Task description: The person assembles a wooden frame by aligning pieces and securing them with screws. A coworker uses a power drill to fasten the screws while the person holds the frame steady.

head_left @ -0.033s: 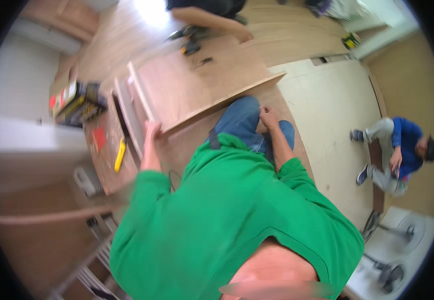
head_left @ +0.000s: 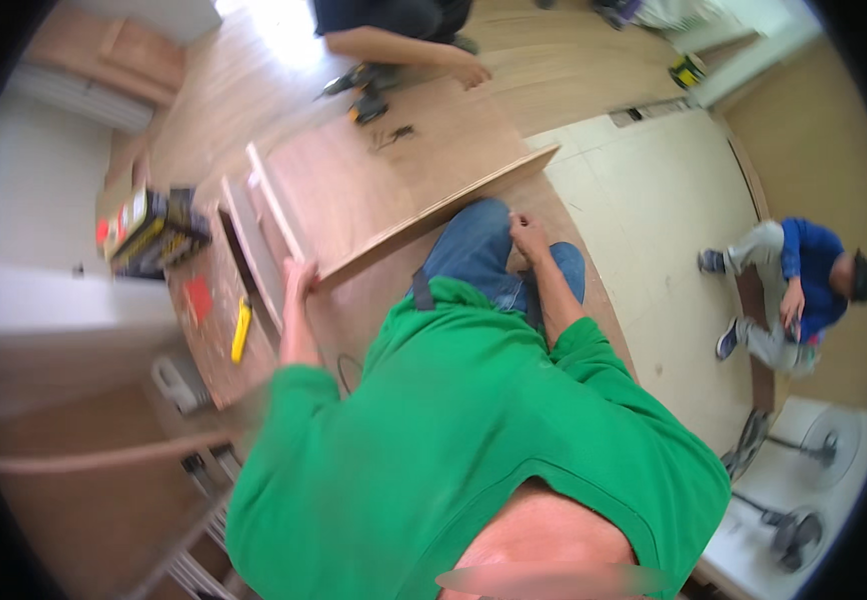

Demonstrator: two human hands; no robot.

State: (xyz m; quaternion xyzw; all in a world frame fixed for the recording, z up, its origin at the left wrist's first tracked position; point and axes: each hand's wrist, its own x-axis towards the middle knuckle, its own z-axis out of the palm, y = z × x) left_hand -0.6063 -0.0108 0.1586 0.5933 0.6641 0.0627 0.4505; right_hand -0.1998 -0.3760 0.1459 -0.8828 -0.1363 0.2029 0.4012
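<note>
Pale plywood panel with raised edge strips (head_left: 339, 205), upper centre of the frame, before the kneeling wearer. Left hand (head_left: 300, 276): closed on its lower-left corner. Right hand (head_left: 531, 240): fingers curled beside the blue-jeaned knee (head_left: 479, 225); whether anything is pinched cannot be told. Good handling, by judgement: corner held flush, fingers clear of the joint, knee off the front strip. Obstacles: small dark loose pieces (head_left: 401, 132) on the panel; black-and-orange cordless drill (head_left: 367, 105) at its far edge, near a co-worker's hand (head_left: 470, 68). Left of frame: yellow-handled cutter (head_left: 242, 330), red flat scrap (head_left: 197, 298), black-and-yellow box (head_left: 159, 235).
</note>
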